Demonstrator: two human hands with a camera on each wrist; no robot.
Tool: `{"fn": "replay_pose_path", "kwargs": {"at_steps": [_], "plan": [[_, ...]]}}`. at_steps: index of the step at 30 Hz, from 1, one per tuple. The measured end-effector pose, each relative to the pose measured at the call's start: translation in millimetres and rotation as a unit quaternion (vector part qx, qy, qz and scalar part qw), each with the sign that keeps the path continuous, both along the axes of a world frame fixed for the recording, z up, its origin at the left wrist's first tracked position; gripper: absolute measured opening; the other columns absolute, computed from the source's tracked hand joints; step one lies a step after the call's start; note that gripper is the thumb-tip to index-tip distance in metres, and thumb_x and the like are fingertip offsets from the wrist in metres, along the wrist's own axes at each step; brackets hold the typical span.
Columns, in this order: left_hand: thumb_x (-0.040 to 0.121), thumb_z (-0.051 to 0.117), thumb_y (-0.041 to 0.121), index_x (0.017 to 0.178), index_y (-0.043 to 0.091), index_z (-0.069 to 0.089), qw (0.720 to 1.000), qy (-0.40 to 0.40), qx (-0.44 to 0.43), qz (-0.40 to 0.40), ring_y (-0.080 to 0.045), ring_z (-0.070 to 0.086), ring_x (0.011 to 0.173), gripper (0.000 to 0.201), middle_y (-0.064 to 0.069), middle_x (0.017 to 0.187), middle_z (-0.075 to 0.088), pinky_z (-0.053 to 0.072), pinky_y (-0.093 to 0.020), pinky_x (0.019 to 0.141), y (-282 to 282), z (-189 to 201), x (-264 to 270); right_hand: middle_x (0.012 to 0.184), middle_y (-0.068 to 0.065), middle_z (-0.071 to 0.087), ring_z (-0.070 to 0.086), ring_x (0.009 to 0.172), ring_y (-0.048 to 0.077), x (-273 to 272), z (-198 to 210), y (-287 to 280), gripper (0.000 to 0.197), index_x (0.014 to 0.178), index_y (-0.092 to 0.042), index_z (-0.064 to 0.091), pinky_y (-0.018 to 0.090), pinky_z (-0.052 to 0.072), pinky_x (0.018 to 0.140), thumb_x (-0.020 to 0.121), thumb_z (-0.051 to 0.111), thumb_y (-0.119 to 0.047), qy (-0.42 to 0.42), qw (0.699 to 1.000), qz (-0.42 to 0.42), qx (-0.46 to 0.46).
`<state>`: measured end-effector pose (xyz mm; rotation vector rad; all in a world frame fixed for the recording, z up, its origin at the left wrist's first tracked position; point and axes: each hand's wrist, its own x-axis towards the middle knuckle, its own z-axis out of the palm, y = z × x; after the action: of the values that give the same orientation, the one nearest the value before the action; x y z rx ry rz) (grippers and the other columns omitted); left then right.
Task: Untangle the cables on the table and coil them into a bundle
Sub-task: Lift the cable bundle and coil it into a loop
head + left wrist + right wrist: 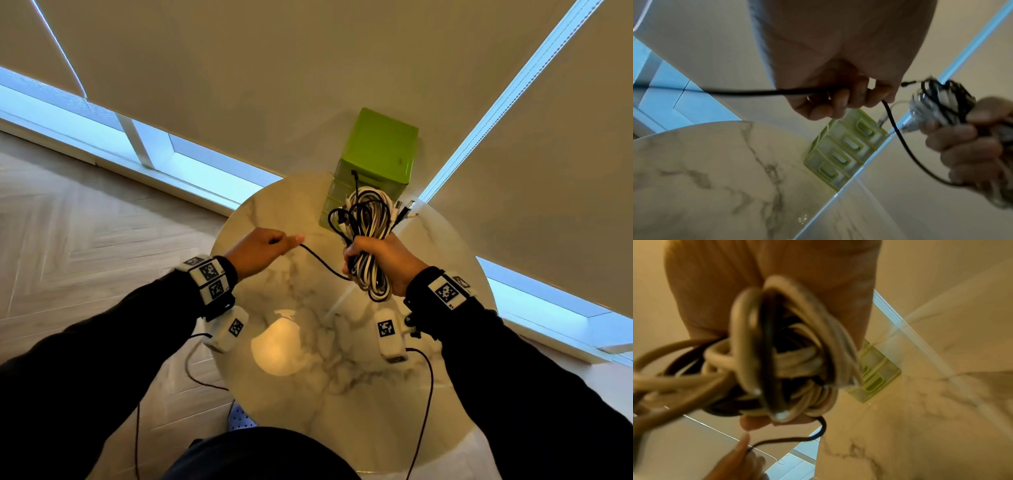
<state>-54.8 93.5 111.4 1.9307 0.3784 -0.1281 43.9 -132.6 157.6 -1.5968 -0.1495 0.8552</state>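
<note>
Here the right hand [376, 260] grips the upright black-and-white cable bundle [368, 222] at centre frame; its loose black cable tail [322, 262] slants left into the left hand's [260, 248] curled fingers.

— What stands at the far edge of the tabletop [301, 359]?
— A lime-green box [378, 154] with ribbed sides and slot-shaped recesses, upright, just by the blinds

— And behind it?
— Beige roller blinds [257, 68], drawn down, with strips of bluish window [191, 168] showing under and between them

— The floor?
— Pale wood floor [68, 222] in a herringbone pattern, left of the round, marble-veined top, which carries a bright reflection of a lamp
</note>
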Motion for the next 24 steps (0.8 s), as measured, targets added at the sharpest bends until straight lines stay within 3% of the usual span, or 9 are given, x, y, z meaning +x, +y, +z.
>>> {"fn": "replay_pose_path", "kwargs": {"at_steps": [4, 7, 11, 14, 18, 21, 22, 23, 24], "plan": [[0.099, 0.046, 0.056, 0.093, 0.006, 0.062, 0.996, -0.025, -0.047, 0.068, -0.017, 0.057, 0.094, 0.053, -0.005, 0.098, 0.063, 0.043, -0.03, 0.084, -6, 9, 8, 0.082, 0.02, 0.067, 0.067, 0.063, 0.033, -5, -10, 1, 0.011, 0.094, 0.006, 0.066, 0.037, 0.057, 0.062, 0.085, 0.059, 0.005, 0.006, 1.0, -0.002, -0.03], [0.105, 0.04, 0.047, 0.111, 0.008, 0.065, 0.977, -0.06, -0.179, 0.103, -0.016, 0.061, 0.111, 0.046, -0.005, 0.112, 0.067, 0.045, -0.033, 0.104, -30, 16, 19, 0.082, 0.025, 0.067, 0.068, 0.068, 0.035, -14, -20, 11, 0.022, 0.102, 0.011, 0.067, 0.036, 0.055, 0.061, 0.083, 0.061, 0.002, -0.014, 0.999, 0.004, -0.046], [0.107, 0.034, 0.043, 0.122, 0.004, 0.048, 0.911, -0.094, -0.365, 0.166, -0.022, 0.063, 0.109, 0.044, -0.018, 0.119, 0.062, 0.048, -0.036, 0.099, -63, 17, 37, 0.085, 0.019, 0.071, 0.069, 0.072, 0.036, -23, -23, 30, 0.023, 0.103, 0.0, 0.071, 0.038, 0.056, 0.065, 0.082, 0.063, 0.001, -0.025, 0.999, -0.034, -0.006], [0.102, 0.032, 0.059, 0.14, -0.001, 0.036, 0.857, -0.068, -0.482, 0.168, -0.028, 0.062, 0.121, 0.071, -0.025, 0.135, 0.057, 0.05, -0.043, 0.103, -71, 19, 47, 0.079, 0.015, 0.071, 0.069, 0.075, 0.032, -25, -24, 36, 0.024, 0.101, -0.002, 0.072, 0.041, 0.057, 0.071, 0.077, 0.069, -0.002, -0.058, 0.998, -0.037, 0.011], [0.087, 0.038, 0.076, 0.143, 0.002, 0.035, 0.861, -0.027, -0.496, 0.107, -0.028, 0.057, 0.129, 0.093, -0.023, 0.144, 0.052, 0.042, -0.047, 0.112, -68, 23, 47, 0.087, 0.017, 0.073, 0.07, 0.074, 0.03, -20, -18, 31, 0.029, 0.107, -0.003, 0.071, 0.04, 0.057, 0.072, 0.079, 0.073, 0.002, -0.069, 0.997, 0.002, 0.021], [0.094, 0.034, 0.071, 0.11, 0.009, 0.034, 0.869, -0.031, -0.484, 0.098, -0.024, 0.059, 0.125, 0.063, -0.019, 0.139, 0.056, 0.043, -0.043, 0.111, -68, 25, 50, 0.087, 0.01, 0.075, 0.072, 0.076, 0.024, -16, -18, 27, 0.034, 0.109, -0.01, 0.072, 0.038, 0.057, 0.073, 0.076, 0.08, -0.008, -0.112, 0.993, 0.014, -0.026], [0.099, 0.029, 0.066, 0.127, 0.016, 0.047, 0.875, -0.025, -0.476, 0.083, -0.022, 0.059, 0.122, 0.06, -0.014, 0.133, 0.059, 0.042, -0.04, 0.11, -69, 27, 49, 0.087, 0.008, 0.076, 0.072, 0.077, 0.024, -14, -21, 27, 0.035, 0.108, -0.013, 0.072, 0.041, 0.058, 0.075, 0.075, 0.081, -0.012, -0.128, 0.991, 0.013, -0.046], [0.102, 0.024, 0.061, 0.145, 0.002, 0.029, 0.881, -0.021, -0.465, 0.082, -0.02, 0.059, 0.121, 0.073, -0.013, 0.128, 0.061, 0.043, -0.038, 0.108, -70, 25, 49, 0.088, 0.006, 0.076, 0.073, 0.079, 0.025, -13, -22, 27, 0.035, 0.107, -0.016, 0.073, 0.044, 0.06, 0.079, 0.073, 0.081, -0.015, -0.142, 0.988, 0.01, -0.064], [0.104, 0.023, 0.057, 0.129, 0.011, 0.049, 0.89, -0.026, -0.448, 0.08, -0.02, 0.059, 0.121, 0.058, -0.014, 0.129, 0.061, 0.045, -0.036, 0.105, -72, 25, 48, 0.089, 0.006, 0.077, 0.073, 0.082, 0.025, -12, -23, 26, 0.034, 0.105, -0.018, 0.073, 0.047, 0.06, 0.083, 0.072, 0.08, -0.016, -0.154, 0.985, 0.007, -0.076]]}}
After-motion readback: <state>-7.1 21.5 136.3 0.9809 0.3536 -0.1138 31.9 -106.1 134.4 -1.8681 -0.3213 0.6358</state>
